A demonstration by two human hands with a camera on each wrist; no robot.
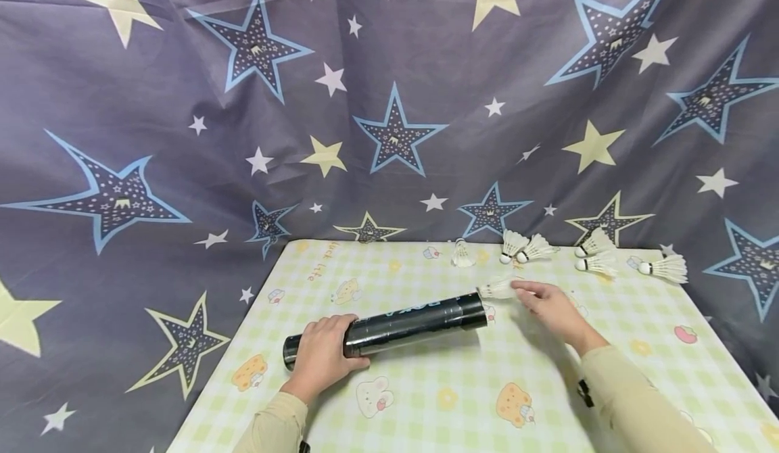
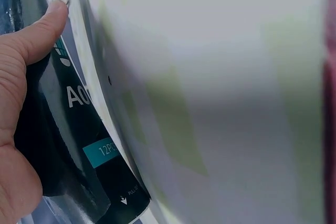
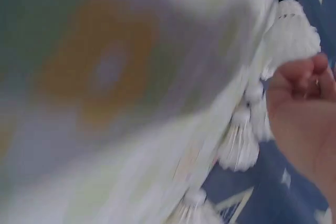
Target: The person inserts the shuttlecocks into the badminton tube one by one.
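A long black shuttlecock tube (image 1: pixel 420 324) lies slanted above the table, its right end higher in the head view. My left hand (image 1: pixel 325 355) grips it near its left end, thumb along the near side. In the left wrist view that hand's thumb (image 2: pixel 44 32) lies along the tube (image 2: pixel 79 150), which bears white lettering and a teal label. At the tube's right end, my right hand (image 1: pixel 550 311) pinches a white feather shuttlecock (image 1: pixel 498 289) by its skirt. The narrow end points at the tube's mouth; whether the cork is inside cannot be told.
Several loose shuttlecocks lie along the table's back edge, one (image 1: pixel 463 253) near the middle and another (image 1: pixel 665 268) at the far right. A green checked cloth with cartoon prints covers the table (image 1: pixel 450 372). Behind hangs a dark star-patterned curtain (image 1: pixel 341 54).
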